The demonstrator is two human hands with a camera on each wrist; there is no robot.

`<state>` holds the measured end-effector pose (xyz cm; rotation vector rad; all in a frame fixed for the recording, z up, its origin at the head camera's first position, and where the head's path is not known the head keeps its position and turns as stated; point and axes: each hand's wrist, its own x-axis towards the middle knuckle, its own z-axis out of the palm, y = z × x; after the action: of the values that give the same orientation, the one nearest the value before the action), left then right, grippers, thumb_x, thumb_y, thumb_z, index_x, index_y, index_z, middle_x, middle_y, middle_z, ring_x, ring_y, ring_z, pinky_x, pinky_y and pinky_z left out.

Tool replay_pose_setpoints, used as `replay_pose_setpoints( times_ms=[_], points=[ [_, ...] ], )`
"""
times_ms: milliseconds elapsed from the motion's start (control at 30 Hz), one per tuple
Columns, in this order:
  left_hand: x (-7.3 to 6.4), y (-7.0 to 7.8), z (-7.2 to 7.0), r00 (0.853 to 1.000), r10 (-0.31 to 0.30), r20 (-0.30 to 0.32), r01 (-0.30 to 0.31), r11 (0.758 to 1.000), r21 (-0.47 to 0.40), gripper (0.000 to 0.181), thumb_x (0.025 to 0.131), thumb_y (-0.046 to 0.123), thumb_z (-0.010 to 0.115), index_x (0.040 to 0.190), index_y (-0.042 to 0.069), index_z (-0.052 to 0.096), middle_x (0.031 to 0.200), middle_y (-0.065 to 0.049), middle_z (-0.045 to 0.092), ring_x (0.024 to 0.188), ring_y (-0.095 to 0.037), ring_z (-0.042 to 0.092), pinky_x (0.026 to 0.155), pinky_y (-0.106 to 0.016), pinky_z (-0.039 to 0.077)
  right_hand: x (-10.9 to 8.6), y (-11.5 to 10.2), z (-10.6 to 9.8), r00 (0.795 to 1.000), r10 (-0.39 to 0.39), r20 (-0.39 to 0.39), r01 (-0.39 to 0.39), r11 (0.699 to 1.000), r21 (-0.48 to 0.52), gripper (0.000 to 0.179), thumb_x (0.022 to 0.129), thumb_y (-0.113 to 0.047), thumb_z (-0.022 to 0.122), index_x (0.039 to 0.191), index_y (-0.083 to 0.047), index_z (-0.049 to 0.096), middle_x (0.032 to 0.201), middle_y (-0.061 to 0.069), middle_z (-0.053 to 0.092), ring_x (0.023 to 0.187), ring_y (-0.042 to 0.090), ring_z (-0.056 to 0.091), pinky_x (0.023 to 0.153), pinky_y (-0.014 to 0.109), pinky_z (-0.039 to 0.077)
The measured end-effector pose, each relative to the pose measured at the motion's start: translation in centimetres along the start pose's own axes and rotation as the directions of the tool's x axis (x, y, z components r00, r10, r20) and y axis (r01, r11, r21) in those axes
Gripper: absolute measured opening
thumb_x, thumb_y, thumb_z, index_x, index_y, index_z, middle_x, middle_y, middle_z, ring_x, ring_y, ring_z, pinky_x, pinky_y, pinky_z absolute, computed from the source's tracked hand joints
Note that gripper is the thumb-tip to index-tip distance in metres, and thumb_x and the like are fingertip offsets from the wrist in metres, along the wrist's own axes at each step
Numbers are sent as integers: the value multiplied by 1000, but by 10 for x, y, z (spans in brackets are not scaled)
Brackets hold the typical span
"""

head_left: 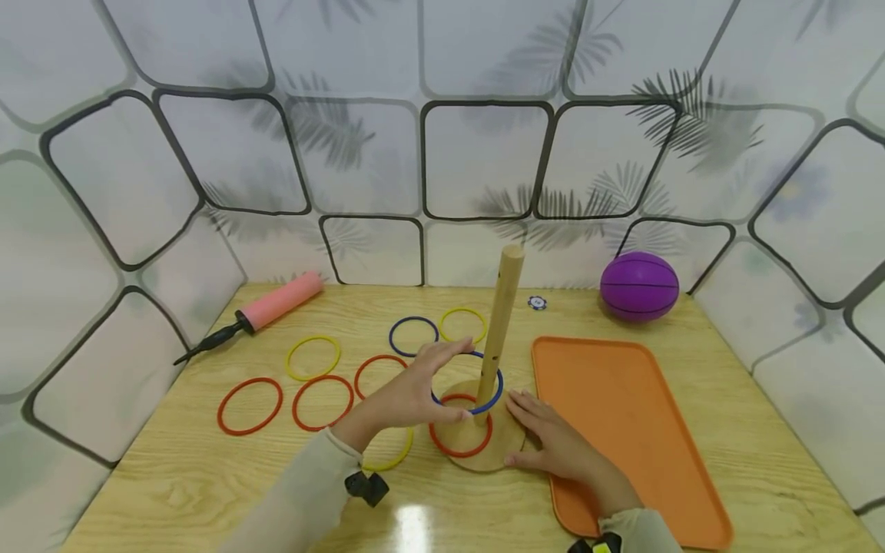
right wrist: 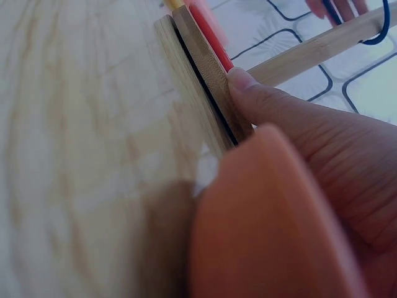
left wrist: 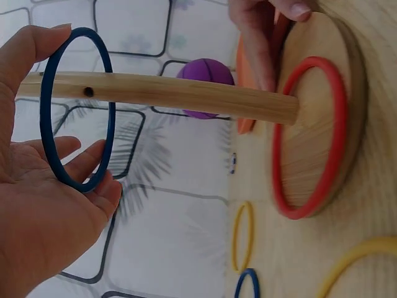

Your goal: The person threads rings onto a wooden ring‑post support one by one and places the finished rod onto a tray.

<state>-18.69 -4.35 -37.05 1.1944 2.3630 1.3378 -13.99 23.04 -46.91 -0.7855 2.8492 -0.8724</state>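
A blue ring encircles the upright wooden peg partway up, above the base. My left hand holds this ring between thumb and fingers, left of the peg. Below it, a red ring lies on the round wooden base, around the foot of the peg in the left wrist view. My right hand rests against the right edge of the base, fingers extended and spread from the thumb. The right wrist view shows the right thumb touching the base's rim.
An orange tray lies under and beside the right forearm. Red rings, yellow rings and another blue ring lie left and behind. Further back are a pink pump, a small round chip and a purple ball.
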Motion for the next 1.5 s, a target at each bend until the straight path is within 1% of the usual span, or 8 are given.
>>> replay_pose_setpoints(
  times_ms=[233, 400, 600, 767, 933, 1067, 1333, 1500],
  points=[
    [-4, -15, 14, 999, -43, 27, 44, 999, -18, 90, 77, 22, 77, 150, 11, 26, 149, -4, 32, 137, -22, 21, 106, -52, 26, 0, 2, 1, 1000, 10, 7, -10, 1000, 5, 87, 80, -51, 69, 144, -1, 38, 151, 16, 30, 138, 40, 21, 107, 59, 17],
    [-7, -25, 19, 999, -45, 22, 46, 998, -35, 89, 77, 20, 77, 149, 10, 27, 148, -7, 34, 136, -25, 22, 105, -54, 26, 0, 1, 1, 1000, 21, 12, -21, 1000, 9, 87, 80, -51, 69, 143, -1, 38, 151, 16, 30, 138, 40, 21, 108, 59, 17],
    [-10, -38, 27, 990, -125, 66, 125, 992, 2, 89, 77, 26, 78, 149, 10, 29, 148, -7, 33, 135, -28, 24, 104, -54, 27, 1, -1, 0, 1000, 27, 11, -28, 1000, 8, 87, 80, -51, 69, 144, -1, 38, 151, 16, 29, 139, 40, 21, 108, 58, 17],
    [-13, -47, 35, 987, -149, 55, 150, 989, -6, 89, 75, 27, 78, 148, 7, 31, 147, -11, 33, 133, -30, 25, 102, -54, 29, 1, -1, 0, 1000, 23, 11, -23, 1000, 9, 87, 80, -50, 69, 143, 0, 38, 151, 17, 29, 139, 40, 21, 108, 58, 16],
    [-14, -53, 40, 988, -145, 53, 146, 989, -25, 88, 75, 25, 78, 148, 6, 31, 147, -11, 34, 133, -30, 24, 103, -52, 27, 1, 0, 0, 1000, 18, 7, -18, 1000, 5, 87, 80, -50, 70, 143, 1, 38, 150, 17, 30, 138, 40, 21, 108, 58, 17],
    [-15, -57, 44, 985, -164, 58, 166, 986, -27, 88, 75, 25, 78, 147, 6, 32, 147, -12, 33, 134, -31, 23, 104, -53, 25, 1, 0, -1, 1000, 11, 3, -11, 1000, 4, 86, 80, -48, 71, 143, 1, 38, 150, 17, 30, 138, 40, 21, 108, 58, 17],
    [-15, -60, 50, 982, -179, 62, 174, 982, 66, 93, 72, 26, 80, 148, 5, 31, 146, -12, 35, 135, -30, 23, 106, -50, 27, 1, -1, -2, 1000, 10, 7, -10, 1000, 11, 87, 80, -50, 69, 143, 1, 38, 150, 18, 30, 138, 40, 21, 108, 58, 16],
    [-15, -61, 51, 980, -183, 80, 178, 982, 67, 93, 74, 25, 79, 149, 5, 28, 147, -12, 34, 135, -29, 23, 106, -51, 27, 0, -1, -1, 1000, 15, 4, -15, 1000, 4, 86, 80, -50, 70, 143, 1, 39, 150, 17, 31, 138, 39, 22, 108, 58, 16]
  ],
)
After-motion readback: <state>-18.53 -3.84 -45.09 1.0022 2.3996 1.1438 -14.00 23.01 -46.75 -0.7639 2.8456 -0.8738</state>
